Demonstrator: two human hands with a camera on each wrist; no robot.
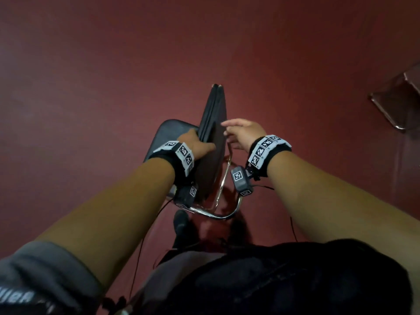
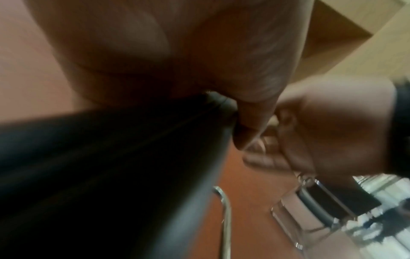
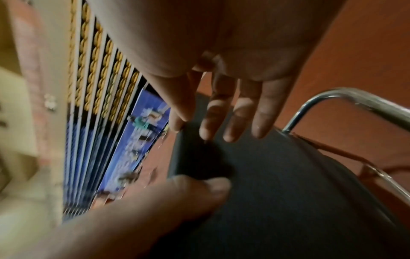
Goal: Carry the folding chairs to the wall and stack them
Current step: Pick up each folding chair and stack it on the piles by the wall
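Black padded folding chair (image 1: 212,133) with chrome frame, left hand (image 1: 195,144) gripping seat edge, right hand (image 1: 243,133) spread loose beside it

Black wristbands (image 1: 270,153) with white coded tags, small wrist cameras (image 1: 241,180), thin cables, grey rolled sleeve (image 1: 45,276).

Folding chair (image 1: 212,142) upright between left hand (image 1: 195,144) and right hand (image 1: 244,133).

Black padded folding chair (image 1: 212,142) with chrome tube frame (image 1: 223,185), seat flipped upright, on red floor
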